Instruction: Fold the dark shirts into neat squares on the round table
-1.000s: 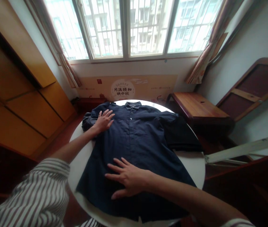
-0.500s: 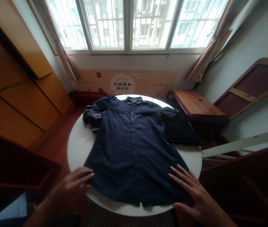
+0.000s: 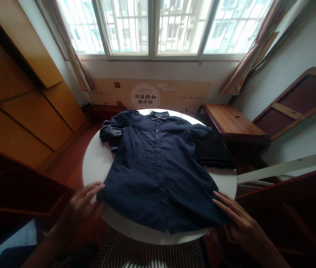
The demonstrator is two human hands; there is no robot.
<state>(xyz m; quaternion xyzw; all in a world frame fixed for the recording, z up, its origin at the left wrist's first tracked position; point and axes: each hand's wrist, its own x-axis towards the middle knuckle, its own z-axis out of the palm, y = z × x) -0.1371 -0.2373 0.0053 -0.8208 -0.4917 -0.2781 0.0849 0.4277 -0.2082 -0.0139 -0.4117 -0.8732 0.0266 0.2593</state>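
Observation:
A dark navy button-up shirt [image 3: 138, 175] lies front up, its collar at the far side, on a round white table [image 3: 92, 162]. Its left-side sleeve [image 3: 112, 132] is bunched with a grey inner side showing; the right-side sleeve [image 3: 216, 150] lies flatter, folded at its end. My left hand [image 3: 81, 203] grips the shirt's lower left edge, thumb tucked out of sight. At the lower right edge, my right hand [image 3: 238, 216] has its fingers on top of the cloth and its thumb hidden beneath. The near hem hangs slightly above the tabletop.
A wooden desk or cabinet [image 3: 236, 121] stands beyond the table at right. Wooden cupboards [image 3: 24, 123] line the left wall. Dark red furniture edges flank both of my arms. Striped cloth [image 3: 149, 253] shows below the table's near edge. Windows [image 3: 130, 28] with curtains are ahead.
Both hands have closed on the shirt's lower side edges. The hem has shifted a little away from me and risen, exposing more of the table's near rim.

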